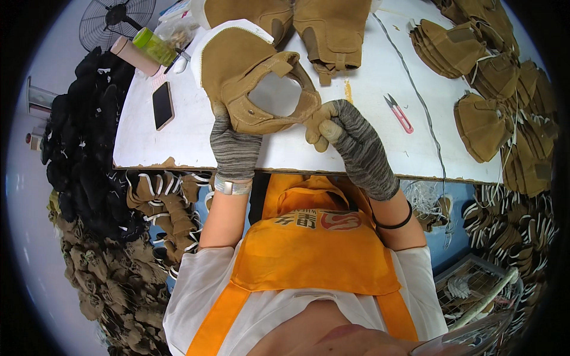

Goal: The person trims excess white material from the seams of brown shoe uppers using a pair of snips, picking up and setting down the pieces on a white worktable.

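A brown shoe upper with a white lower edge is held just above the table's near part, its round opening facing up. My left hand, in a grey striped knit glove, grips it from the near left side; the fingers are mostly hidden under the leather. My right hand, gloved alike with tan fingertips, is closed at the right end of the upper's collar, its fingertips pinching the edge there. Two more brown uppers lie on the table just beyond it.
On the white table lie a black phone, pink-handled thread snips and a grey cord. A green-lidded jar and a pink cup are at the far left. Bundled brown pieces line the right edge.
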Available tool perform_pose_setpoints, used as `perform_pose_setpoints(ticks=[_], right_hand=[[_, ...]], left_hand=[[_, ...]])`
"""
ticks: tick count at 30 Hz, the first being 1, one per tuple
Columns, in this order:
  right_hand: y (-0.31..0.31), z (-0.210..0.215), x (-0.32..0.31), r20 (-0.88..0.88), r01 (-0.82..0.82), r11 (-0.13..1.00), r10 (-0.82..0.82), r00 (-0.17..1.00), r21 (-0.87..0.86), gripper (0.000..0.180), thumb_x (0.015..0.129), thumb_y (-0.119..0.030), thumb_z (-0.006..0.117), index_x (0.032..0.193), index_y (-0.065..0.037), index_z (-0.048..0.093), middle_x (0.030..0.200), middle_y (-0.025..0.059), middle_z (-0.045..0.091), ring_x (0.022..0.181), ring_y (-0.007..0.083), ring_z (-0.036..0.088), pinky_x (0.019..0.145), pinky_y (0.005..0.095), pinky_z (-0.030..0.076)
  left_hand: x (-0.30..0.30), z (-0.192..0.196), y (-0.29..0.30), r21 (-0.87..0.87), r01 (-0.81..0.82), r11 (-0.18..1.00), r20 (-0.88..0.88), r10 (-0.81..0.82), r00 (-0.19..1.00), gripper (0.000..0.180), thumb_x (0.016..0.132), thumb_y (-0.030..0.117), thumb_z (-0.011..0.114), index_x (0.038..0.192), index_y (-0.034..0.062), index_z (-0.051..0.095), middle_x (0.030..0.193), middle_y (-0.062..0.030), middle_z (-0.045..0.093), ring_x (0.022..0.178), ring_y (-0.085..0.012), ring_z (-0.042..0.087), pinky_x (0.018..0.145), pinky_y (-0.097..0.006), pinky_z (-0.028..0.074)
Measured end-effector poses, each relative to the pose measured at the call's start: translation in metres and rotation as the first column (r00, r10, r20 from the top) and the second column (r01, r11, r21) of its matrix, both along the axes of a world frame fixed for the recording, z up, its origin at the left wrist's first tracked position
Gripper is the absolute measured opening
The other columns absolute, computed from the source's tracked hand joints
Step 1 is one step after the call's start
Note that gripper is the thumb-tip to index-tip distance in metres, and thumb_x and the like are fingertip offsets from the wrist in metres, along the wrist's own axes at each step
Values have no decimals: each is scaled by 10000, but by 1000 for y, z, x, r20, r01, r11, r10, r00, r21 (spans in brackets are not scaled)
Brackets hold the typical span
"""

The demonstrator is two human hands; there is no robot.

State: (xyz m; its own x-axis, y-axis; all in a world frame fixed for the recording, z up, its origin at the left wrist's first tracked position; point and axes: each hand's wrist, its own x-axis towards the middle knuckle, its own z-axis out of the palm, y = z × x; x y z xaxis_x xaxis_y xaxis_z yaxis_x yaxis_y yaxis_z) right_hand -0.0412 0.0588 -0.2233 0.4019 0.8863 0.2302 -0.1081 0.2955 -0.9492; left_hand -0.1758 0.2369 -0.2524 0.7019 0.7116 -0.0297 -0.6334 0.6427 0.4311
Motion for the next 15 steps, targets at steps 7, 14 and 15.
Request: perform_pose_setpoints(ticks=[7,14,15], right_hand=[[-1,4,-2,1,35,998,-35,999,-56,190,1001,-195,495,1043,-26,571,866,46,628,773,103,567,740,257,490],[1,0,-5,323,381,918,-328,887,-114,167,942,-122,579,1079,-37,622,872,86,668,799,166,634,762,284,511],[2,-3,-6,377,427,900,-367,850,-87,166,926,-113,600,1072,-44,639,880,94,674,801,186,643,766,294,513]], left_hand=[[-6,-14,6,-28,31,999,49,-29,998,443,989,337,503,1343,72,480,1344,-107,516,1243,-274,474,1092,-494,347],[-19,6,-3,475,-210,854,15,231,973,659,930,346,610,1464,107,308,1453,-93,396,1316,-284,404,1135,-485,304],[-20,5,-2,542,-225,810,11,262,965,685,921,349,624,1472,113,292,1457,-88,389,1317,-283,402,1137,-481,302]])
